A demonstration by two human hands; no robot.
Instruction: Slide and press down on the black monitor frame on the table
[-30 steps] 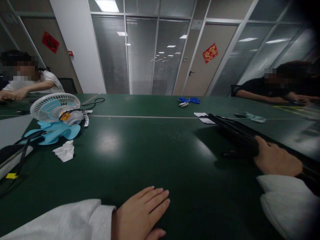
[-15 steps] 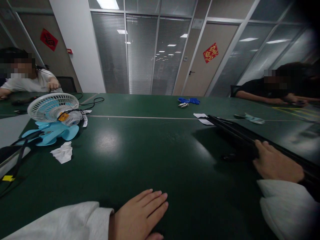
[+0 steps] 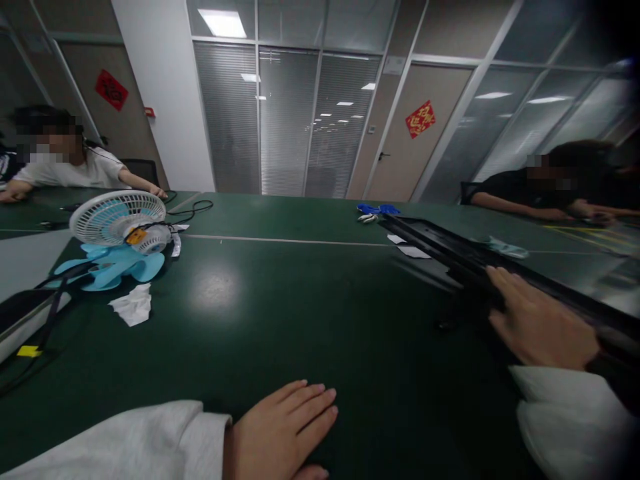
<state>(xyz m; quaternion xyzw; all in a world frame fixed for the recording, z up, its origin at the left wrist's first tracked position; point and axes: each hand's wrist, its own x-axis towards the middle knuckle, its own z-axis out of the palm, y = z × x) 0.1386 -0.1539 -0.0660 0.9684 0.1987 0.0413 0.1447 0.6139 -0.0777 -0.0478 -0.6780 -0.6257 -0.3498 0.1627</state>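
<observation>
Loosening from the closed clasp of a moment ago, the right hand (image 3: 543,325) is now resting with fingers extended on the long flat black object (image 3: 465,257), whose far end is lifting along the right side of the dark green bench (image 3: 280,313), while the left hand (image 3: 280,433) is still lying flat, holding nothing, at the near edge.

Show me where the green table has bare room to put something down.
The broad bare stretch of dark green table lies between the crumpled white paper, the flat left hand and the long black bar under the right hand. Around the blue-and-white fan it is crowded.
</observation>
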